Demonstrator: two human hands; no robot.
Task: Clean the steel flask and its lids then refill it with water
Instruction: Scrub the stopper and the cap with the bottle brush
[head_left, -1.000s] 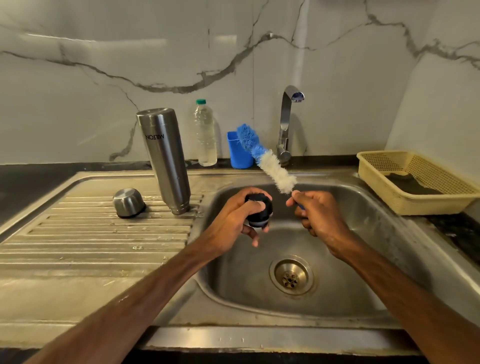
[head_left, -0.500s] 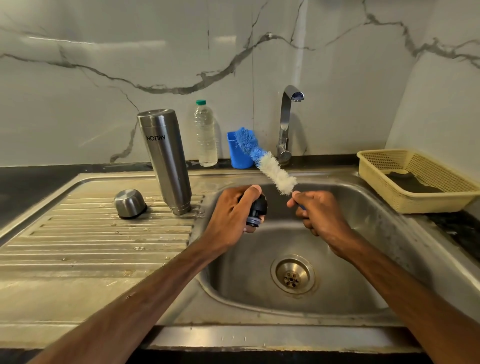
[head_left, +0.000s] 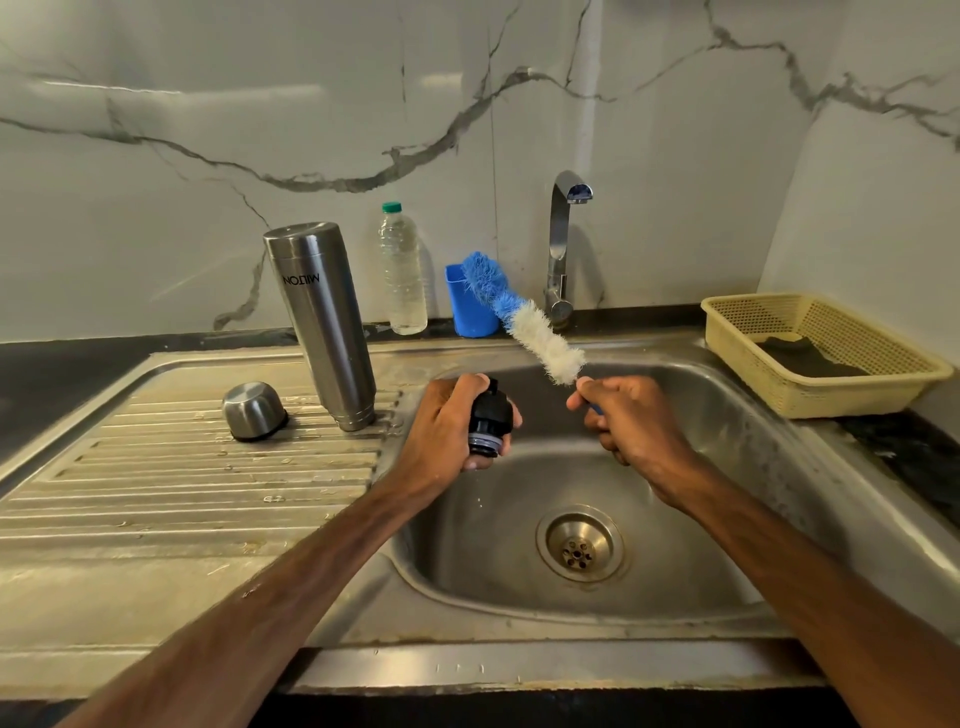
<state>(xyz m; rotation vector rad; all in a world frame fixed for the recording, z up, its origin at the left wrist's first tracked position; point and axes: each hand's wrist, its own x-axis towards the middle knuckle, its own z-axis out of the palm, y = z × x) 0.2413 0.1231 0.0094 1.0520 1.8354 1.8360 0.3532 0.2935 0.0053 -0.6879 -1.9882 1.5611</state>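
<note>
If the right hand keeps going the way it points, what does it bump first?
Probably the blue cup by the wall; the brush in the right hand aims at it. Depth is unclear.

Only arms and hands of person in view.
- Left hand (head_left: 441, 431): bare, knuckles and tendons showing on back.
- Right hand (head_left: 634, 421): bare, ridged knuckles.
- Left forearm (head_left: 291, 571): uncovered along whole visible length to lower left corner; soft sheen from light; small pale fleck midway along.
- Right forearm (head_left: 805, 571): uncovered to lower right corner, same sheen on upper side.
- Fingers (head_left: 597, 415): bare; nails too small to judge.
</note>
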